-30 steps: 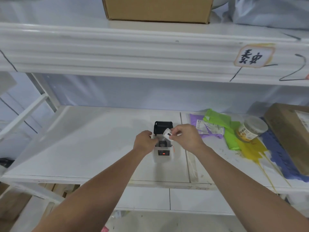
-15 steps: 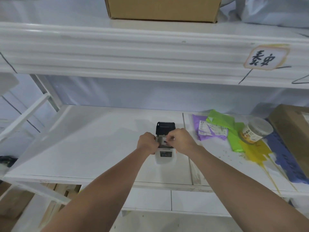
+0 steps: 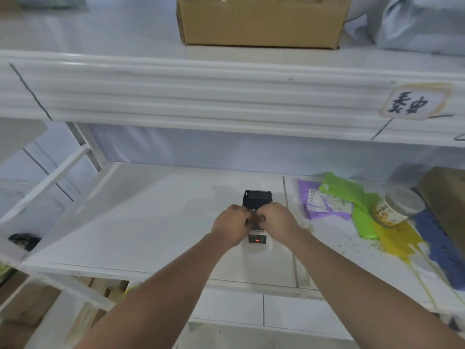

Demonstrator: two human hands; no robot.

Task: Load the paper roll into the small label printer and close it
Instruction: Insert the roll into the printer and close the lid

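The small white label printer (image 3: pixel 257 244) stands on the middle shelf (image 3: pixel 151 222), a red light on its front. Its black lid (image 3: pixel 257 197) is tipped open at the back. My left hand (image 3: pixel 230 226) grips the printer's left side with curled fingers. My right hand (image 3: pixel 278 220) is closed over the open compartment, fingertips meeting the left hand's. The paper roll is hidden under my fingers.
To the right on the shelf lie purple (image 3: pixel 317 202), green (image 3: pixel 352 197) and yellow bags (image 3: pixel 397 238), a lidded jar (image 3: pixel 396 206) and a brown box (image 3: pixel 448 197). A cardboard box (image 3: pixel 259 20) sits on the upper shelf. The shelf's front edge (image 3: pixel 125 270) is just below my wrists.
My right hand, which held the white paper roll above the printer, has come down onto the open compartment. The left hand has closed in beside it. The roll is no longer visible.
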